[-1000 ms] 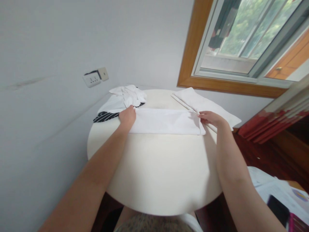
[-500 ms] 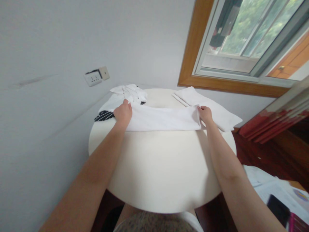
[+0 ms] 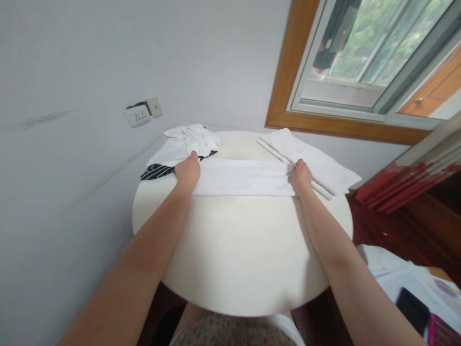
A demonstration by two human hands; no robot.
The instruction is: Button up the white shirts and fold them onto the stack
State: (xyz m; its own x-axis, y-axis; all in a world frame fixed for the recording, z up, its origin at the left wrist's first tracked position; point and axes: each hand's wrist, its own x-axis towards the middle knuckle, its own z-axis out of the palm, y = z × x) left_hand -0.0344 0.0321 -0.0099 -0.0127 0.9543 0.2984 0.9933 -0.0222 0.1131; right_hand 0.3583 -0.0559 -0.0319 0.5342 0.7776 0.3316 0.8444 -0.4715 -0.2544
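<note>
A white cloth (image 3: 245, 178), folded into a long strip, lies across the far half of the round white table (image 3: 245, 250). My left hand (image 3: 188, 170) is closed on its far left corner. On the opposite end, my right hand (image 3: 301, 174) pinches the far right corner. Beyond my left hand sits a loose heap of white fabric (image 3: 180, 144), with black-and-white striped fabric (image 3: 156, 171) showing from under it. A folded white cloth (image 3: 309, 156) rests on the right, just past my right hand, and reaches over the table's edge.
The wall with a power socket (image 3: 138, 115) borders the table's left and back. A wood-framed window (image 3: 345, 126) is at the back right, beside a red and beige curtain (image 3: 392, 185). Papers (image 3: 406, 283) and a dark phone (image 3: 413, 310) lie at the lower right.
Both hands have moved slightly inward and nearer me, with the cloth's far edge. The strip now looks flatter, its right end no longer lifted.
</note>
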